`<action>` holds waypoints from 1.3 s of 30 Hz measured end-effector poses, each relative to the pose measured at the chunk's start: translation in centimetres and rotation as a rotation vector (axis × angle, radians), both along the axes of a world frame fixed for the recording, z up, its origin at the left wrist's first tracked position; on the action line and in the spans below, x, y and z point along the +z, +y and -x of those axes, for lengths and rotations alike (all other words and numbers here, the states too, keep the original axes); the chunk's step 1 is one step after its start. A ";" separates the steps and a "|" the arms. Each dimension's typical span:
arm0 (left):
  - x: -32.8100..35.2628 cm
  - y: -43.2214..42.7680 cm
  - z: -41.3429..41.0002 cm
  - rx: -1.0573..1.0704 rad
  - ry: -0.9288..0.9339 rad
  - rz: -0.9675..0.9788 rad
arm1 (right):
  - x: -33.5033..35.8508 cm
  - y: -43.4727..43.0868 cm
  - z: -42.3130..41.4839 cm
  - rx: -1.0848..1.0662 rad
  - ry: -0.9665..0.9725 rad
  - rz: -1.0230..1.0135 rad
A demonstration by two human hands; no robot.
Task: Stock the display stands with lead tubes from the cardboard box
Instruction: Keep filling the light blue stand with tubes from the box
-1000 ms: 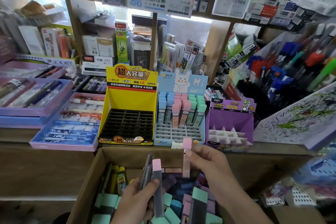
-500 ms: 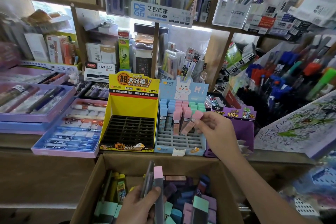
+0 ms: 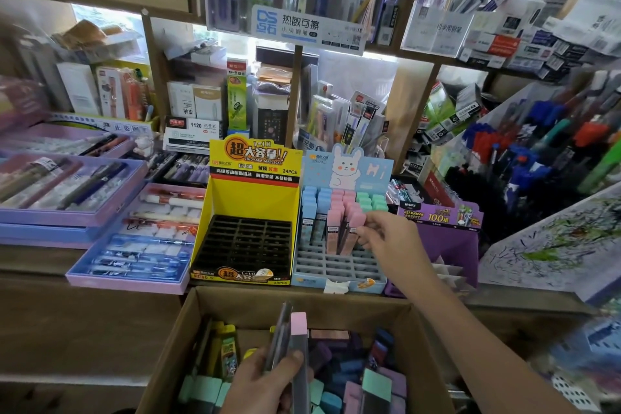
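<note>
**Right hand** [image 3: 386, 239]: the fingertips pinch the upper end of a pink-capped rectangular plastic lead tube [image 3: 352, 228]. The tube stands in the middle column of the light-blue cardboard display stand with a rabbit header [image 3: 336, 267], just beside another pink tube. Its long axis is near upright, with the cap tilted slightly toward the hand. Whether the lower end is fully seated cannot be told.

**Left hand** [image 3: 265, 383]: it grips a bundle of grey-bodied lead tubes, one pink-capped [image 3: 298, 339]. The bundle is upright over the open brown cardboard box [image 3: 353, 311], directly below the stands.

**Clearance:** the right hand is the nearer to the slots, and the left hand holds the supply. The front rows of the blue grid are vacant. The yellow cardboard display stand with a black grid [image 3: 252, 202], touching on the left, holds nothing. The purple cardboard display stand [image 3: 447, 245] lies to the right, partly behind the wrist. The far rim of the box lies between the supply and the slots, so each transfer probably needs a lift over it and then a vertical descent.
</note>
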State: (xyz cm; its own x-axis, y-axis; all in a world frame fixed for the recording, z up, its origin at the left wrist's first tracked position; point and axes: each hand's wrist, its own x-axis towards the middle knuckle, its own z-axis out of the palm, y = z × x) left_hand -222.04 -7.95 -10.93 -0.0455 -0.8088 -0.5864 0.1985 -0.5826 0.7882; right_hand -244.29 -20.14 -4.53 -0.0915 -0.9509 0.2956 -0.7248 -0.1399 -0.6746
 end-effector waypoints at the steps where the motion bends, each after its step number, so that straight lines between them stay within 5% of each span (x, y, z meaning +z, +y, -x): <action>1: 0.0 0.0 0.0 -0.003 -0.001 -0.001 | 0.0 -0.1 -0.1 -0.004 0.018 -0.012; 16: 0.4 0.2 -0.3 -0.060 0.041 0.069 | -0.4 1.3 -0.7 -0.115 -0.039 0.034; 21: 1.1 0.6 -0.1 -0.055 0.094 0.073 | -1.4 5.3 -1.9 0.078 -0.139 -0.093; 30: 0.7 0.3 0.2 -0.053 0.152 0.097 | -4.4 9.3 -5.0 0.232 -0.564 -0.585; 39: 0.8 0.3 0.6 0.054 0.167 -0.021 | -4.9 9.3 -4.6 0.209 -1.033 -0.615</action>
State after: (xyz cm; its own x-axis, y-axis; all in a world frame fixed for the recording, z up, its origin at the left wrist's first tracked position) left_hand -222.63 -7.65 -10.12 -0.1004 -0.8005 -0.5909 0.3573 -0.5833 0.7295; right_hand -239.71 -10.85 -9.46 0.1544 -0.9313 -0.3300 0.1902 0.3558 -0.9150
